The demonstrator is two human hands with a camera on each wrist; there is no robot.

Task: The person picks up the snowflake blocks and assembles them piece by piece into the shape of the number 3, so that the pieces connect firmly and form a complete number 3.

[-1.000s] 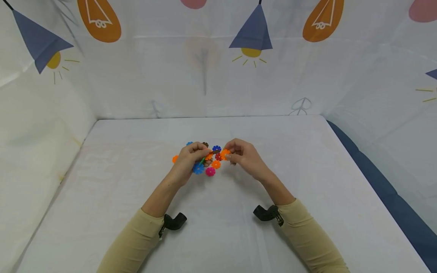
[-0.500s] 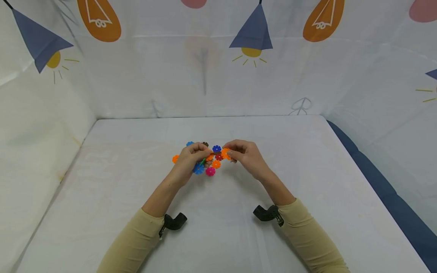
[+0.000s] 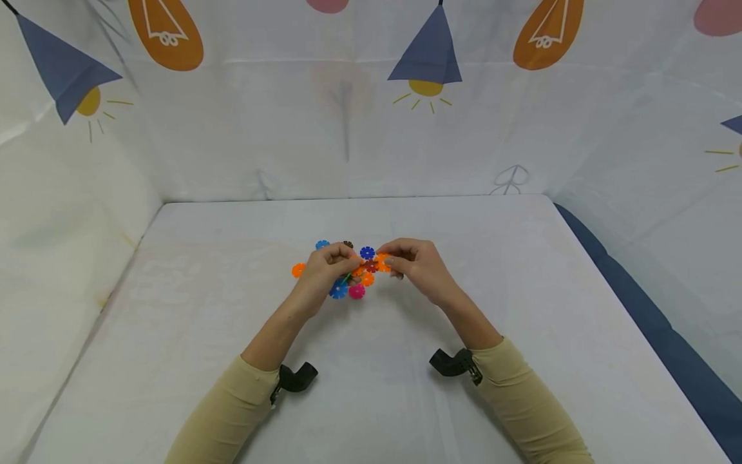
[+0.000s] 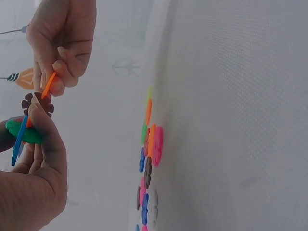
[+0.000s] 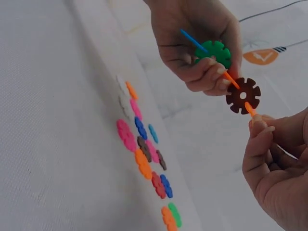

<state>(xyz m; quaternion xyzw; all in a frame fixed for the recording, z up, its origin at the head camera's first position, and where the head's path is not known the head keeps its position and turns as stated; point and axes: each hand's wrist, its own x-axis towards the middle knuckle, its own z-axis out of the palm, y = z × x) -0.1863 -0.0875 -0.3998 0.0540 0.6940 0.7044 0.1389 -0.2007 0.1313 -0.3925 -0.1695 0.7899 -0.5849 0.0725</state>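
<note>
My left hand (image 3: pixel 324 274) grips a small chain of notched plastic snowflake discs above the table. In the right wrist view the chain has a blue disc (image 5: pixel 192 39), a green disc (image 5: pixel 216 52), an orange disc (image 5: pixel 232 80) and a brown disc (image 5: pixel 252 91) at its end. Between thumb and fingertips, my right hand (image 3: pixel 420 265) pinches another orange disc (image 3: pixel 382 262). Seen edge-on in the right wrist view, that disc's rim meets a slot of the brown one. Fingers partly cover the green disc and the orange disc beside it.
Loose snowflake discs lie on the white table (image 3: pixel 371 399) beneath and beyond the hands, among them a pink disc (image 3: pixel 357 292), a dark blue disc (image 3: pixel 368 252) and a light blue disc (image 3: pixel 322 244). A white patterned curtain (image 3: pixel 261 129) stands behind the table.
My left hand has shifted slightly right with its chain, bringing its fingertips nearer the right hand's. The right hand has moved slightly left, still pinching the orange disc. The loose discs stay put.
</note>
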